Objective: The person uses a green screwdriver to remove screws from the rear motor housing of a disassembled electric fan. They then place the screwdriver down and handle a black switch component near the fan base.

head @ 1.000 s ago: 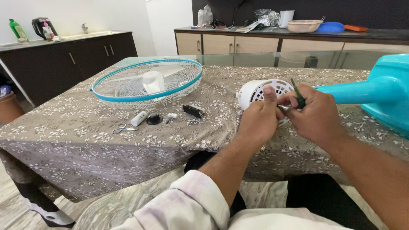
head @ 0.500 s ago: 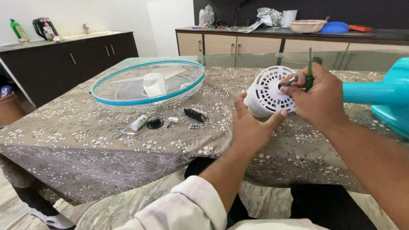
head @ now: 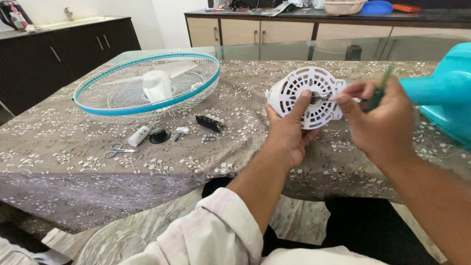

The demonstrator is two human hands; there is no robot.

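My left hand (head: pixel 289 131) grips a round white slotted fan motor cover (head: pixel 307 93) from below and holds it upright over the table, one finger pressed on its centre. My right hand (head: pixel 380 120) holds a green-handled screwdriver (head: pixel 379 93), its metal tip against the cover's middle. The cover joins a turquoise fan body (head: pixel 444 95) lying at the right edge. A white wire fan guard with a turquoise rim (head: pixel 147 83), with white blades inside, lies on the table's far left.
On the floral tablecloth (head: pixel 73 162) lie scissors (head: pixel 117 150), a white tube (head: pixel 138 136), a black round cap (head: pixel 160 135), a small white piece (head: pixel 181 131) and a black part (head: pixel 209 122). Dark cabinets (head: pixel 59 49) stand left, a wooden sideboard (head: pixel 255 29) behind.
The view has tilted down and closed in. My left hand rose from below the cover to grip it, finger on its centre. My right hand tipped the screwdriver down, tip to the hub.
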